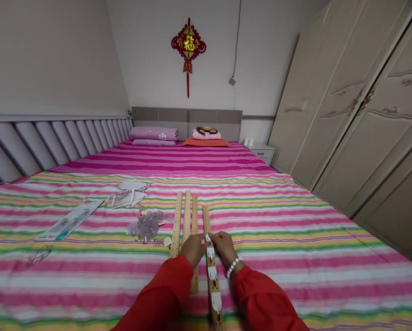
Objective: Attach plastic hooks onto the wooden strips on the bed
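Observation:
A long wooden strip [206, 220] lies lengthwise on the bed in front of me, with several white hooks [212, 273] set in a row along its near part. My left hand [193, 249] and my right hand [225, 245] meet over the strip, fingers pinched around a small white hook [208, 238] at the far end of that row. Whether this hook is fastened to the wood cannot be seen. Left of my hands lie more wooden strips [176, 220] with small holes, partly covered by my left hand and sleeve. A white bead bracelet circles my right wrist.
Clear plastic packets [149, 225] and a small whitish piece [167, 242] lie left of the strips. Farther left are a long package [70, 219], flat packaging [128, 193] and some thin wire-like items [39, 255]. A railing [61, 142] borders the bed; wardrobes [360, 105] stand at right.

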{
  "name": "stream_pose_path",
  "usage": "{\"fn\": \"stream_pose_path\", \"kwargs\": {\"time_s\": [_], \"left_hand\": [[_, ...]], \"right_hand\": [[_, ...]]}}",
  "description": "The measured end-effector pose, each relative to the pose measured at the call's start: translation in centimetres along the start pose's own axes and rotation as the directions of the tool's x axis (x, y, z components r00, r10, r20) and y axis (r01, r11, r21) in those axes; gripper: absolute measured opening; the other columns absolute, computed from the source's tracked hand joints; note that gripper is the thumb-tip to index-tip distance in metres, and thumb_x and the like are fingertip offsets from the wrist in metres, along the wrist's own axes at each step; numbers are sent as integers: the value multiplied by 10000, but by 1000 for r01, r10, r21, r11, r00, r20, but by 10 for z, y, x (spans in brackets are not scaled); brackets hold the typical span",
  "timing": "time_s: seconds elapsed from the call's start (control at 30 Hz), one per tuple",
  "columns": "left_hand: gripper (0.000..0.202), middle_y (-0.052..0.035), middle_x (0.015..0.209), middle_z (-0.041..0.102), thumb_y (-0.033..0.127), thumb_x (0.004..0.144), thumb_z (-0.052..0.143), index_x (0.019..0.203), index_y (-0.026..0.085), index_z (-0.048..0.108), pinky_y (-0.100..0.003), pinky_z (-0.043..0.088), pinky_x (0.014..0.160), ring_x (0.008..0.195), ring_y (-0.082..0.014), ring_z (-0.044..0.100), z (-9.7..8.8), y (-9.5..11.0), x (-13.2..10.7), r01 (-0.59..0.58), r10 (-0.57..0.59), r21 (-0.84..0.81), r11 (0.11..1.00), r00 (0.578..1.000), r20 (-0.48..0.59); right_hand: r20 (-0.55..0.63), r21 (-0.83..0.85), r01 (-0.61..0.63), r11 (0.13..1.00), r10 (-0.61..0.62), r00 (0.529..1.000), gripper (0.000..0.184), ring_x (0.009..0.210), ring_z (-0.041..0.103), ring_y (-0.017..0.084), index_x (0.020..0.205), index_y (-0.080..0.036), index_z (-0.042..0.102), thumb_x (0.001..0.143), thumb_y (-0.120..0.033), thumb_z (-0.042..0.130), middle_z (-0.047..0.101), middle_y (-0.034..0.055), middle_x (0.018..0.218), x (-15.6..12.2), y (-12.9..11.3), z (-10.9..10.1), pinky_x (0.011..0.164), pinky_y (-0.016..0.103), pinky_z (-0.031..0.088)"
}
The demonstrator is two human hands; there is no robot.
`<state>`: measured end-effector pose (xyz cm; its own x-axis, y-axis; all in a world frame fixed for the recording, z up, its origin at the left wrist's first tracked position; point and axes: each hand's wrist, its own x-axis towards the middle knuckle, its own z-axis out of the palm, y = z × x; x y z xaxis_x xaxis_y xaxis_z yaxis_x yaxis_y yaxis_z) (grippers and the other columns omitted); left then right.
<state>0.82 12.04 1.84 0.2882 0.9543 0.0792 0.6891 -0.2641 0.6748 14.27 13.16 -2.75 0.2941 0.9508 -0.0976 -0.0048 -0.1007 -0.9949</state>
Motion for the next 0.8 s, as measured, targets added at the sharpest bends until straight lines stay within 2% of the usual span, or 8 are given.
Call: {"fn": "stream_pose_path", "kwargs": {"time_s": [0.1,0.2,0.3,0.37,0.5,0.63,0.73,0.8], "left_hand": [[371,-67,819,684,110,748,496,1068,156,679,-280,469,738,755,-182,616,-22,-22,-8,-49,42,-46,998,987,-155],[477,-86,1021,681,-11,677,439,1047,168,682,-318,423,924,985,-197,595,-52,-51,-20,-62,74,48,997,953,-295],[572,-64,1096,674,-49,631,441,1093,207,662,-339,378,972,1060,-206,563,-74,-72,-32,-55,100,230,972,977,-190],[594,-62,1077,679,-48,638,453,1136,216,637,-338,379,950,1057,-208,559,-79,-78,-38,-20,62,326,945,991,-118],[400,-64,966,692,45,714,531,1041,223,675,-328,377,905,1009,-216,566,-81,-77,-39,35,-8,431,902,998,-64],[172,-60,862,705,175,776,563,841,218,716,-321,380,876,940,-215,582,-84,-75,-39,-8,35,367,930,997,-65],[197,-65,805,708,260,803,541,774,195,725,-327,405,836,852,-212,595,-88,-80,-41,-4,37,233,973,990,-137],[262,-70,788,711,355,798,540,773,177,731,-331,434,792,805,-215,602,-89,-82,-41,-4,11,36,999,981,-195]], "right_hand": [[33,57,-25,998,23,999,404,297,312,65,433,-206,452,590,-489,694,394,-77,305,-6,-5,-4,339,222,209],[77,133,-52,990,42,996,405,284,287,56,445,-205,454,625,-501,664,391,-77,306,-10,-11,-7,334,221,169],[96,154,-56,986,42,995,384,283,276,52,459,-199,472,628,-485,663,383,-81,300,-14,-15,-9,334,217,150],[112,160,-74,984,57,992,367,285,271,48,467,-195,479,625,-468,666,380,-84,297,-15,-17,-11,333,211,146],[135,160,-112,981,90,987,347,289,287,42,464,-186,481,619,-434,666,410,-71,311,-17,-19,-16,327,196,145],[140,150,-118,982,98,985,333,291,296,35,461,-175,490,599,-410,681,445,-58,335,-21,-20,-21,321,186,146],[128,154,-108,982,88,988,329,289,295,35,469,-179,483,599,-411,676,465,-53,355,-26,-21,-24,314,188,147],[116,157,-90,983,72,991,328,286,284,36,469,-184,476,606,-407,672,448,-62,348,-28,-23,-24,313,192,150]]}}
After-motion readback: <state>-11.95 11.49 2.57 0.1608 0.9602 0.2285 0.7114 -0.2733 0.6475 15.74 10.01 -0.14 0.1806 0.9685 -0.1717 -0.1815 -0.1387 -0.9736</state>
